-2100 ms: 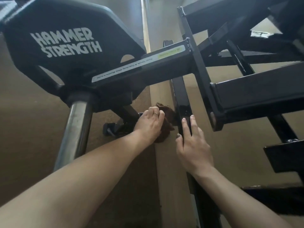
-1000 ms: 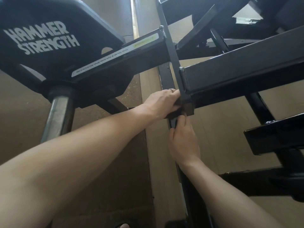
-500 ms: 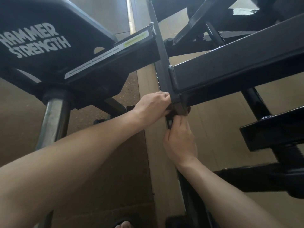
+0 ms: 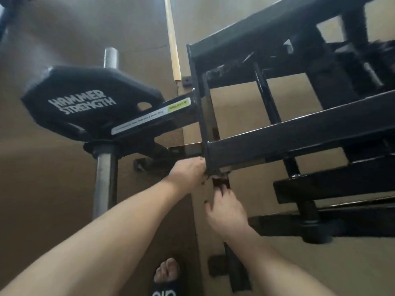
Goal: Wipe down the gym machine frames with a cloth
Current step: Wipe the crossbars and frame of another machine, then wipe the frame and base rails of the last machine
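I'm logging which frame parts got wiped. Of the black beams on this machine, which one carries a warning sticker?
The short beam joining the Hammer Strength weight plate to the upright: a white-and-yellow sticker runs along it. The others are bare black.

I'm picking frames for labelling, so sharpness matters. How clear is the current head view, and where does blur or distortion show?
Head view: soft all over with motion blur; the left hand smears at the frame corner, where the cloth cannot be made out; the white lettering on the weight plate stays readable; the wide lens bows the black beams; lighting is dim and warm, with thin glints along the beams' edges.
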### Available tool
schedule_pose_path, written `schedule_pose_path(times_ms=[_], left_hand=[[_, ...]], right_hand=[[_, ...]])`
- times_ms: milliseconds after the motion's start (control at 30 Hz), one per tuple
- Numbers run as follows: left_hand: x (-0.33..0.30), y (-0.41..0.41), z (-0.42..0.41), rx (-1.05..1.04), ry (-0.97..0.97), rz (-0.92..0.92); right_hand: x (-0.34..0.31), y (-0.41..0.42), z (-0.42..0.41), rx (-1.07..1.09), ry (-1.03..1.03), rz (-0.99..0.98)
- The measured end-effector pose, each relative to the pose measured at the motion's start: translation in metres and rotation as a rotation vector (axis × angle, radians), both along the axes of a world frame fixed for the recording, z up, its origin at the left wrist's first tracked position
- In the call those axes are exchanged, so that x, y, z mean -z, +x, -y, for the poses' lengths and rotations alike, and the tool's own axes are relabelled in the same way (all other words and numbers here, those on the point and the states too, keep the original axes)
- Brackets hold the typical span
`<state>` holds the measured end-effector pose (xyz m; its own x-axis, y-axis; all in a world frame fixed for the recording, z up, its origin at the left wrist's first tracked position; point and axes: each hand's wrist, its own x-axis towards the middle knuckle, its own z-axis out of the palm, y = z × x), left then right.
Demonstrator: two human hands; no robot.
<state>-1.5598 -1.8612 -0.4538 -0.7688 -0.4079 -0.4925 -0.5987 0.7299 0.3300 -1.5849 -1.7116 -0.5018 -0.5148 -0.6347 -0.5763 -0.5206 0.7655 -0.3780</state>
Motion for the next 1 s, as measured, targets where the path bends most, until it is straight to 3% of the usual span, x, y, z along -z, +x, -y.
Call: schedule_pose_path(times_ms=[67, 167, 333, 433, 600, 767, 867, 1000], left_hand=[[-0.03, 0.022, -0.008, 0.045, 0.034, 0.085], [-0.099, 0.053, -0.022, -0.051, 0.208, 0.084], [-0.263, 0.073, -0.034, -0.319, 0.504, -0.021], [-0.36, 0.08, -0.034, -0.492, 0.538, -0.107], [-0.507, 0.091, -0.024, -0.848, 0.661, -0.299], [-0.593, 0.114, 0.0, -1.097, 0.841, -0.434], [-0.612, 0.135, 0.027, -1.133, 0.922, -0.431], [-0.626, 0.177, 0.081, -1.132, 1.049, -0.367]], right_hand=[[-0.047, 0.02, -0.025, -0.055, 0.112, 0.147], [-0.131, 0.03, -0.04, -0.082, 0.268, 0.363], [-0.291, 0.016, -0.033, 0.098, 0.084, 0.512], [-0.394, 0.002, -0.017, 0.258, -0.05, 0.65], [-0.551, -0.005, 0.008, 0.257, -0.158, 0.846], [-0.646, 0.016, 0.039, 0.12, -0.276, 0.774], [-0.668, 0.05, 0.069, 0.017, -0.264, 0.584], [-0.68, 0.102, 0.119, 0.077, -0.337, 0.43]])
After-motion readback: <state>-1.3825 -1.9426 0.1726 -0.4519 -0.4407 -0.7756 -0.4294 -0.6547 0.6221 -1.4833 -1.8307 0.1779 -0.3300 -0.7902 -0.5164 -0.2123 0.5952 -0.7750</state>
